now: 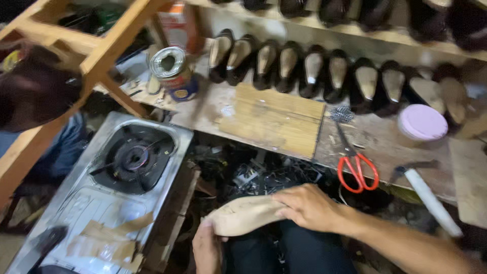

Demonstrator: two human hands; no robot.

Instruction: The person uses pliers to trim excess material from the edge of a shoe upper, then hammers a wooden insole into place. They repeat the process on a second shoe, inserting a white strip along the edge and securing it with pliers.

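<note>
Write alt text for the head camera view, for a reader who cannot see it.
Two bare hands, left hand and right hand, hold a tan shoe insole over the person's lap, beside a steel gas stove. On the wooden workbench ahead lie red-handled scissors, a tin can and a row of dark shoes.

A small shoemaking workshop: long row of dark shoes on pale lasts (324, 71) along a worn wooden workbench (385, 147), red-handled scissors (356, 165), pile of small metal nails (341, 113), open tin can of glue (172, 71), single-burner steel gas stove (129, 162).
</note>
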